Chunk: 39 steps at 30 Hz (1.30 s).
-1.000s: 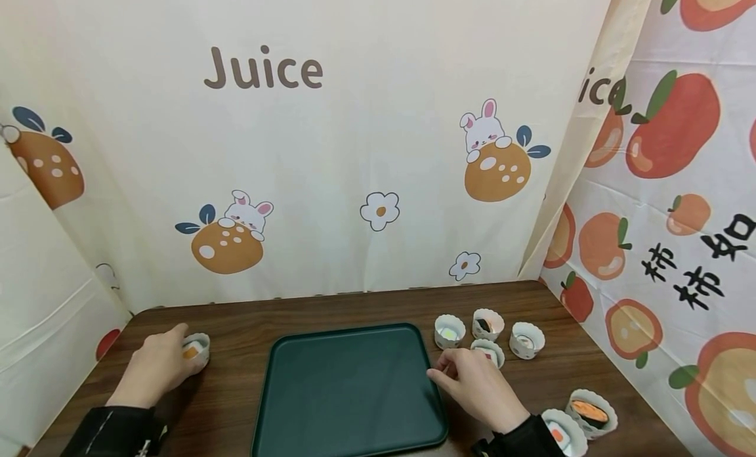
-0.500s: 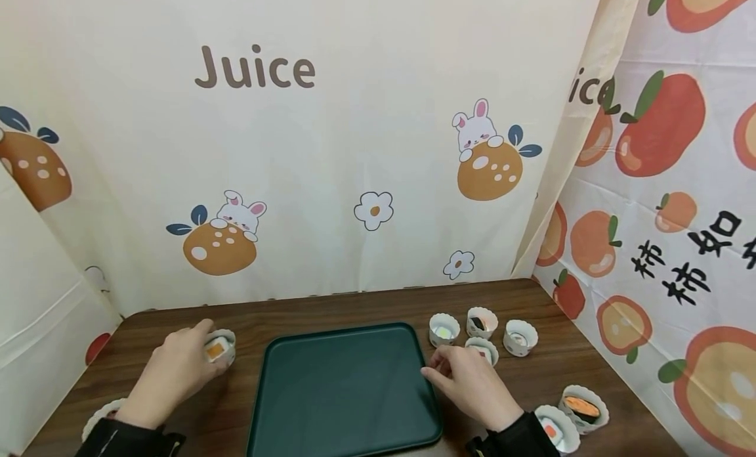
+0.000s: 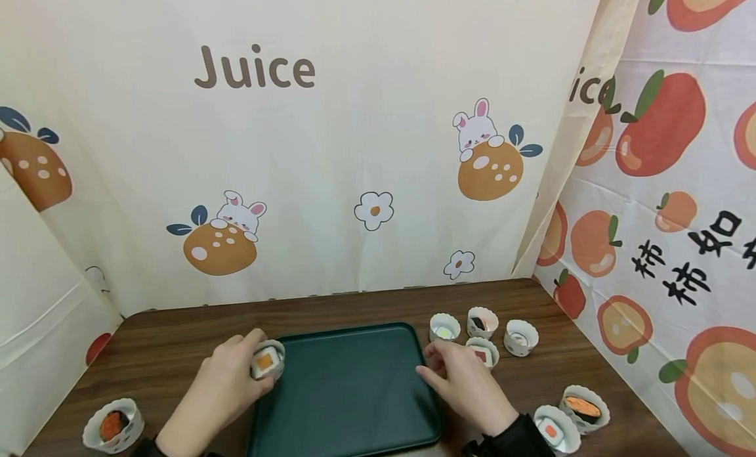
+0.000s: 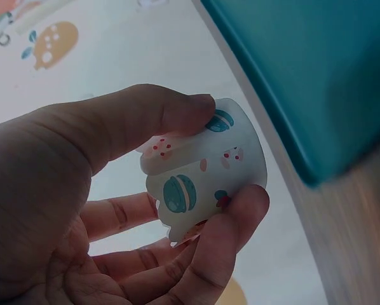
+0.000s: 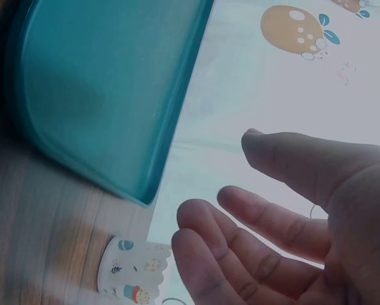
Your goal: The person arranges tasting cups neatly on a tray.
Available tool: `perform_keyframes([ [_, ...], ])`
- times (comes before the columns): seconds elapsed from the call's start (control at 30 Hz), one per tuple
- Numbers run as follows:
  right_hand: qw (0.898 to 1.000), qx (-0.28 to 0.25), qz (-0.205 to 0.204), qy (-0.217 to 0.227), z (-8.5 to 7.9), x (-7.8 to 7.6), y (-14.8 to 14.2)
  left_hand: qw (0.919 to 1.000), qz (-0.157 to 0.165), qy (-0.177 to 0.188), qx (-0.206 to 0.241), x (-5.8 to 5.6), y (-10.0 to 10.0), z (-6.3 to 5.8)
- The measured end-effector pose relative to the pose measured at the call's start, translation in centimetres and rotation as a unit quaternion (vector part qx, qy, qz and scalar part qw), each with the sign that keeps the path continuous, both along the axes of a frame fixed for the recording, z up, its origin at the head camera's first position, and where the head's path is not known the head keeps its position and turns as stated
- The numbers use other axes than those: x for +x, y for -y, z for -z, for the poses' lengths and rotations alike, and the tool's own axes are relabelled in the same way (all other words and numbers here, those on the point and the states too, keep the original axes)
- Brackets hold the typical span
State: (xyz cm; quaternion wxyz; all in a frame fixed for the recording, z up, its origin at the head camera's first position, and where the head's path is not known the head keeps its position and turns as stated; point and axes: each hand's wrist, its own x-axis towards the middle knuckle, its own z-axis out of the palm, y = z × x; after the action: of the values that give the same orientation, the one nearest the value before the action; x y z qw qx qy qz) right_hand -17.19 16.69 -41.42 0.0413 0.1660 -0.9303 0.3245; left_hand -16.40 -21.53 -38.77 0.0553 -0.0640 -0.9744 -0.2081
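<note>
My left hand (image 3: pixel 227 375) grips a scalloped paper baking cup (image 3: pixel 279 364) in the head view, its thumb on one side and fingers on the other. Inside it sits a white sushi piece (image 3: pixel 266 360) with an orange centre. The cup overlaps the back left corner of the dark green tray (image 3: pixel 348 391). In the left wrist view, macaron prints show on the cup's wall (image 4: pixel 203 162). My right hand (image 3: pixel 469 385) hovers by the tray's right edge, fingers loosely bent around nothing. Just behind it stands a paper cup (image 3: pixel 493 356) with a sushi piece, partly hidden by the hand.
Several more paper cups stand beyond the tray's back right corner, among them one cup (image 3: pixel 521 339) farthest right. Two cups of sushi, one with an orange-topped piece (image 3: pixel 583 408), sit at the front right. At the front left stands a cup (image 3: pixel 134 425) with red-topped sushi.
My left hand has carried the cup rightward from the table's left side to the tray's corner, uncovering the front left cup. The right hand has hardly moved.
</note>
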Motion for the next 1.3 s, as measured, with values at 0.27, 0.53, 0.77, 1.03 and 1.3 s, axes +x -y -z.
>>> perform_keyframes([
  [0.27, 1.000, -0.013, -0.023, 0.016, -0.5, 0.6, 1.0, 0.9999, -0.006, 0.010, 0.012, 1.0, -3.8, 0.3],
  [0.53, 0.996, -0.050, -0.062, 0.038, -0.9, 1.3, 2.2, 0.9994, 0.015, 0.013, 0.029, 1.8, -6.9, 0.8],
  [0.77, 0.988, -0.090, -0.109, 0.063, -1.0, 1.9, 3.3, 0.9962, 0.054, 0.036, 0.058, 2.4, -9.2, 1.8],
  [1.03, 0.978, -0.123, -0.144, 0.090, -1.0, 2.3, 4.0, 0.9937, 0.097, 0.010, 0.055, 3.0, -10.3, 2.0],
  [1.3, 0.975, -0.136, -0.166, 0.064, -1.1, 2.7, 4.5, 0.9856, 0.144, 0.024, 0.085, 2.8, -10.6, 2.0],
])
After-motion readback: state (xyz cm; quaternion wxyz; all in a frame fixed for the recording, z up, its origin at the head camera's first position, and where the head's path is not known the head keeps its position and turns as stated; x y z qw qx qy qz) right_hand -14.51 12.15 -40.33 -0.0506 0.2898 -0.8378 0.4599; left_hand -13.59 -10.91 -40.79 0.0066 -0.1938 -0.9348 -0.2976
